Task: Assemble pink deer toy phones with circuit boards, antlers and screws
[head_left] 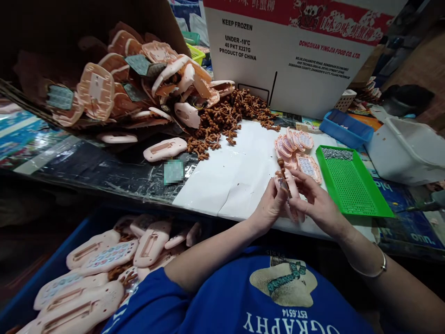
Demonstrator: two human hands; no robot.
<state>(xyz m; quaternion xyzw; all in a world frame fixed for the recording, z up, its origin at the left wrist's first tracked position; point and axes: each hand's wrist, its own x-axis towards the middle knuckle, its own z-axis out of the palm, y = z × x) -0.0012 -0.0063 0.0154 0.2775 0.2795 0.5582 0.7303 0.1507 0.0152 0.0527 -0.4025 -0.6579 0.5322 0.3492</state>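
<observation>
While both my hands work at the near edge of the white sheet [239, 169] on the table [116, 160], one pink plastic casing [292, 183] sits between them, held on edge. Left hand [273, 203]: thumb and fingers wrapped close on its left side. Right hand [314, 199]: thumb and fingertips pinching the other side, a narrow grip. A brown knobbed piece [281, 166] pokes up from the casing's far end; its lower part is hidden from me. Judgement on handling: best to seat the brown piece squarely before any pressing, then squeeze evenly along both edges, since a one-sided push might tip it or leave the seam uneven. Fingertips best off the seam itself. Light pressure seems wise; the plastic looks thin. Whether a wire lies in the gap, cannot tell; worth a glance. Just beyond, keypad shells [288, 144] lie clustered on the sheet; right of them, the green tray [361, 185] with small silvery metal parts [336, 153] at its far end. More brown pieces [225, 116] heaped farther left, well apart from my hands.
</observation>
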